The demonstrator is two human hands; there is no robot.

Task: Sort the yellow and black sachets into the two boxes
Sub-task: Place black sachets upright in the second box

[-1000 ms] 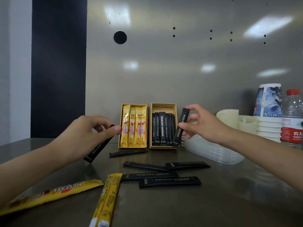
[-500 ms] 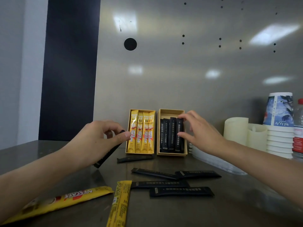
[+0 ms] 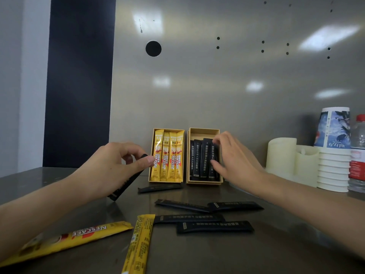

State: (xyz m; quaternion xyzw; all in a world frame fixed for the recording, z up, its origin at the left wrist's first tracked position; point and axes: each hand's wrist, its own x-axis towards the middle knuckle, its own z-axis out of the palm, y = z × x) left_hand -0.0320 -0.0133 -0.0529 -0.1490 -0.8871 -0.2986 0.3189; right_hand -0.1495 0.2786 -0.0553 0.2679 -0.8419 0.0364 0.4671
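A brushed grey metal back panel (image 3: 217, 91) fills the centre and right of the frame, with soft patches of reflected ceiling light (image 3: 327, 34) scattered over it; a round black hole (image 3: 153, 48) sits upper left of centre, with small dark holes (image 3: 218, 38) in pairs further right; at its left stands a dark navy vertical panel (image 3: 79, 86); a pale grey wall (image 3: 19, 76) occupies the far left; a dark glossy metal tabletop (image 3: 286, 254) spans the bottom.

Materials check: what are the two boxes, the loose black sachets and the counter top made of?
Left box and right box: likely kraft cardboard, with matte tan, thin straight walls.
Loose black sachets: probably plastic or foil film. They lie flat and thin with a faint sheen, but the exact film can't be told.
Counter top: looks like brushed stainless steel, dull grey with blurred reflections.
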